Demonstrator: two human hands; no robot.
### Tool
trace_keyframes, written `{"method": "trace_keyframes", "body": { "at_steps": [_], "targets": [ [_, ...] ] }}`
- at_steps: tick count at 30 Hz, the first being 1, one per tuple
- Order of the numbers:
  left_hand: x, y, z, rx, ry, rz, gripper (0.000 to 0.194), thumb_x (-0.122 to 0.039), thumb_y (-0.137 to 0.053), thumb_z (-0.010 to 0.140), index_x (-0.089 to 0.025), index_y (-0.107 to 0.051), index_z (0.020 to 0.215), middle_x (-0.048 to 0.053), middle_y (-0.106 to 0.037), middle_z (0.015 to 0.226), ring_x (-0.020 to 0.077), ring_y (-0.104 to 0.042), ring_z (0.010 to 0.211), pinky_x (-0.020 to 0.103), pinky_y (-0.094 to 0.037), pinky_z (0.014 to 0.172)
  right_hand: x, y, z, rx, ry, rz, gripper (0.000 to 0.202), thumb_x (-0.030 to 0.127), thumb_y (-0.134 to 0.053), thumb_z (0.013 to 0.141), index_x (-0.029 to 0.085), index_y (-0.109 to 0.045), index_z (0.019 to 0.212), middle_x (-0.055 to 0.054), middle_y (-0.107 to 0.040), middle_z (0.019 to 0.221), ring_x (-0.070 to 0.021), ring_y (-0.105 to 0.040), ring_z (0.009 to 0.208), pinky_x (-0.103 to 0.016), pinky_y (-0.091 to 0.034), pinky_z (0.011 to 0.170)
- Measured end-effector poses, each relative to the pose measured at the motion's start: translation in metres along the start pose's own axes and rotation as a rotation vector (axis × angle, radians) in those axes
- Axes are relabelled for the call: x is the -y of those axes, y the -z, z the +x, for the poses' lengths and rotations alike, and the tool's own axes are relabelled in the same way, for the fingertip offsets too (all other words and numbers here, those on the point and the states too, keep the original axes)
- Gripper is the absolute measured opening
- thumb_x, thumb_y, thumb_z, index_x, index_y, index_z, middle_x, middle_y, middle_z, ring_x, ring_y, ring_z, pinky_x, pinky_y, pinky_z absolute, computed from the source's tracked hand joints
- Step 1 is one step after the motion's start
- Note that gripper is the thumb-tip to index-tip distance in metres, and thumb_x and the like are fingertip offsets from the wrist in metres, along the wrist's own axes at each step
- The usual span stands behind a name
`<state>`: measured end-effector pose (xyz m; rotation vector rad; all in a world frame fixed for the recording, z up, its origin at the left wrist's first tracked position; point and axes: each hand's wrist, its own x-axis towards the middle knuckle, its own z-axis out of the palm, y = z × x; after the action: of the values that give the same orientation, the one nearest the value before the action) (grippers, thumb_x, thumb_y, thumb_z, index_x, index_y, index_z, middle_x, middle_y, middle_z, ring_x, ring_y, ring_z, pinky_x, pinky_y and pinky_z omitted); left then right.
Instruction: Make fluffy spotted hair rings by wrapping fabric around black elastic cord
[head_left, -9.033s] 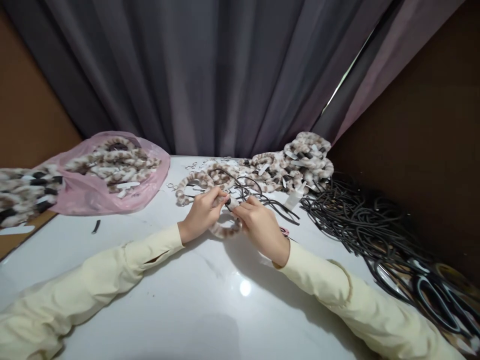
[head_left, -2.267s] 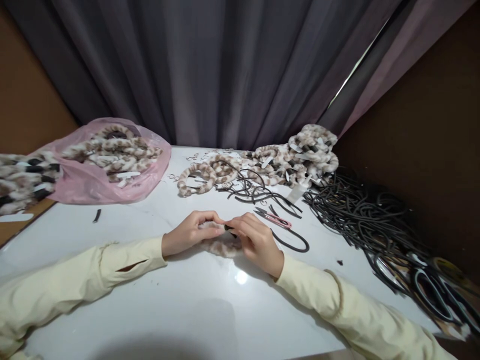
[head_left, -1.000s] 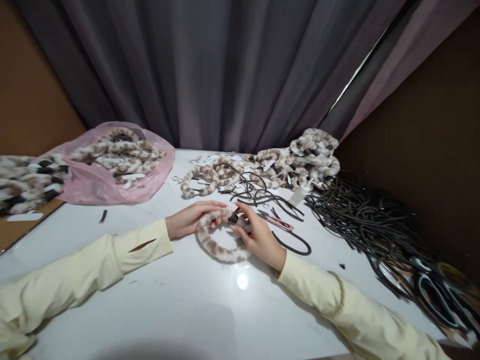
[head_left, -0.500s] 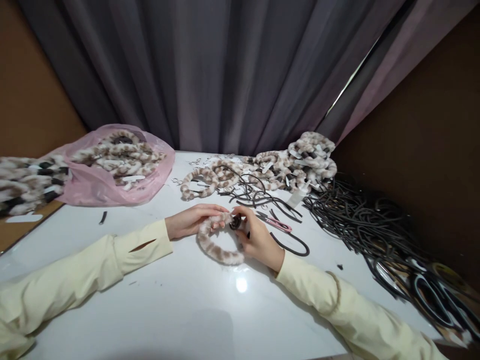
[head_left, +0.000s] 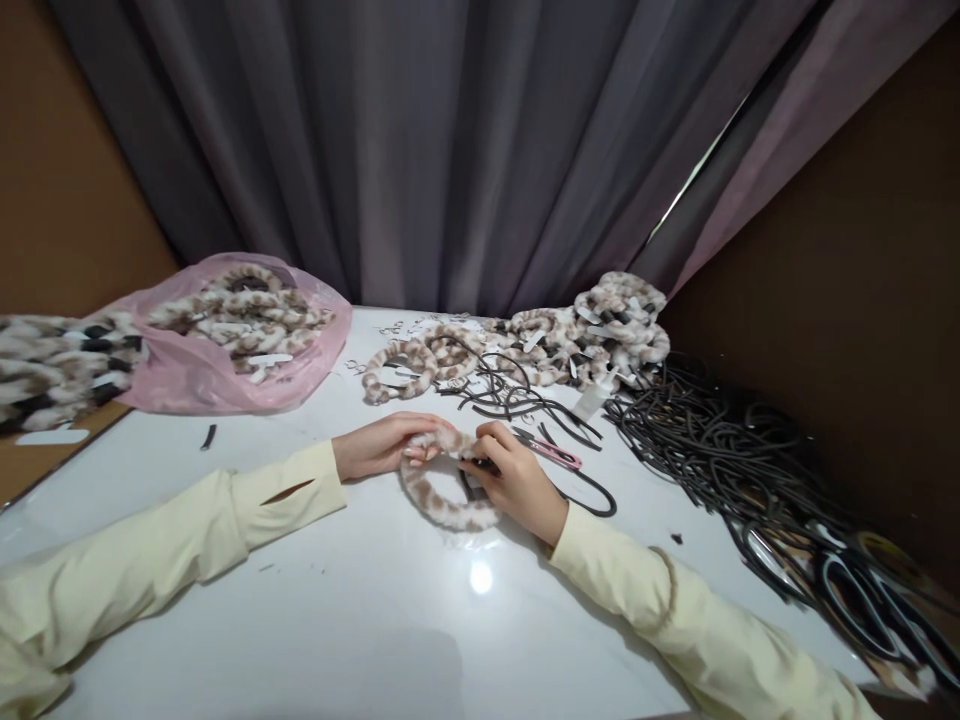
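Dial set on the held ring, 12 o'clock pointing away from the person. Hands: 2, bare; pale yellow sleeves: 2.

Held: 1 fluffy ring, brown and white, in front of the person, over the middle of the table. Left hand at 10 o'clock; its grip is closed, fingers and thumb on the fur at the top. Right hand at 3 o'clock; its grip is pinched on the ring's dark part, fingertips partly hidden.

Near: 1 pair of pink-handled snips between 2 and 3 o'clock, just beyond the right hand. 1 curved black cord at 3. Loose cords at 1, crossing; too tangled to count. 1 translucent bottle at 2.

Farther: 2 separate fluffy rings, 1 at 11 (front ring), 1 at 12 (back ring). Ring heap between 1 and 2, uncountable. 1 pink bag at 10, ring-filled; furry pile left of it. 1 short black offcut between 9 and 10. 1 large cord heap at 3. Dark curtain behind, at 12.
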<state>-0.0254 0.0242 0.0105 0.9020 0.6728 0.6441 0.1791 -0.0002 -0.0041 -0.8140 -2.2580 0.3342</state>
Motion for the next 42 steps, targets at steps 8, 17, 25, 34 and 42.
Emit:
{"method": "trace_keyframes", "body": {
  "at_steps": [8, 17, 25, 34, 42],
  "targets": [
    [-0.003, 0.0, -0.007, 0.017, 0.02, -0.05, 0.023, -0.017, -0.054, 0.071, -0.013, -0.058, 0.093, -0.008, -0.02, 0.05, 0.005, -0.011, 0.044, 0.017, -0.014, 0.039, 0.003, 0.002, 0.002, 0.013, -0.019, -0.004, 0.018, 0.027, -0.049, 0.086, 0.018, -0.044, 0.071, -0.007, -0.048, 0.086, -0.0149, -0.048, 0.072, -0.027, -0.042, 0.064],
    [-0.002, -0.001, -0.006, -0.146, -0.07, 0.052, 0.028, -0.01, -0.048, 0.058, -0.015, -0.052, 0.085, -0.011, -0.015, 0.046, 0.0039, -0.006, 0.04, 0.016, -0.007, 0.037, 0.019, 0.012, 0.009, 0.203, -0.242, 0.669, 0.031, 0.034, -0.068, 0.072, 0.015, -0.048, 0.058, -0.006, -0.049, 0.098, -0.0155, -0.05, 0.09, -0.028, -0.04, 0.079],
    [-0.004, 0.015, 0.0, -0.32, -0.337, 1.084, 0.007, -0.016, -0.043, 0.067, -0.016, -0.05, 0.067, -0.003, -0.043, 0.05, 0.0105, -0.042, 0.048, 0.021, -0.032, 0.049, 0.01, 0.047, 0.02, -0.059, -0.346, 1.018, 0.031, 0.037, -0.059, 0.077, 0.017, -0.052, 0.055, -0.007, -0.053, 0.099, -0.0184, -0.054, 0.091, -0.031, -0.045, 0.077],
    [0.004, 0.017, -0.008, -0.153, -0.567, 1.804, 0.023, -0.014, -0.039, 0.071, -0.017, -0.052, 0.09, 0.004, -0.06, 0.071, 0.018, -0.057, 0.066, 0.025, -0.04, 0.06, -0.042, 0.117, 0.073, -0.368, -0.253, 0.201, 0.024, 0.041, -0.047, 0.083, 0.02, -0.056, 0.09, -0.007, -0.06, 0.095, -0.0204, -0.058, 0.091, -0.032, -0.051, 0.071],
    [-0.001, 0.015, -0.009, 0.049, -0.797, 1.717, 0.041, -0.014, -0.044, 0.067, -0.012, -0.05, 0.108, 0.014, -0.058, 0.107, 0.024, -0.051, 0.098, 0.038, -0.037, 0.091, 0.006, 0.084, 0.08, 0.248, 0.182, -0.413, 0.029, 0.007, -0.04, 0.084, 0.013, -0.053, 0.109, -0.015, -0.046, 0.13, -0.0232, -0.044, 0.121, -0.04, -0.041, 0.098]
  ]
}}
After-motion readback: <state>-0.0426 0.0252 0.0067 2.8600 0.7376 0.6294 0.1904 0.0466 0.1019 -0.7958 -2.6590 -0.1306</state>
